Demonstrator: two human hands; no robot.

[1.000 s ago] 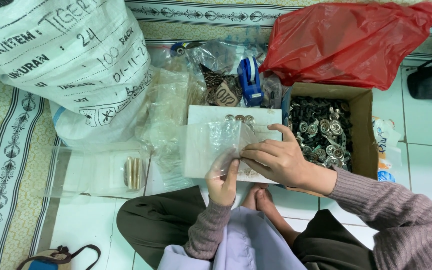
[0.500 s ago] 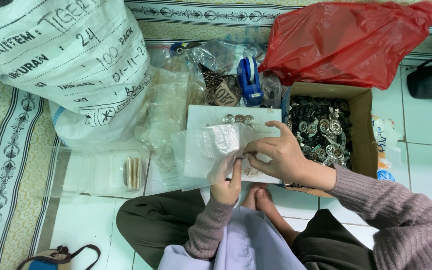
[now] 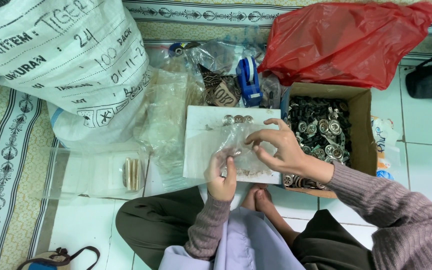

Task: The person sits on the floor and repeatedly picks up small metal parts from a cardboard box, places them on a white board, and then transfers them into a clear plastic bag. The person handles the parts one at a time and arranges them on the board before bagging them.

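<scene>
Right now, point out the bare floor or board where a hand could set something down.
Free: white tile between the clear plastic sheet and the knee; tile right of the cardboard box; the white board at its left half. Crowded: between the white sack and the red bag.

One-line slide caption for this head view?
Seated person's left hand and right hand hold a small clear plastic bag over a white board, beside a cardboard box of metal parts.
</scene>
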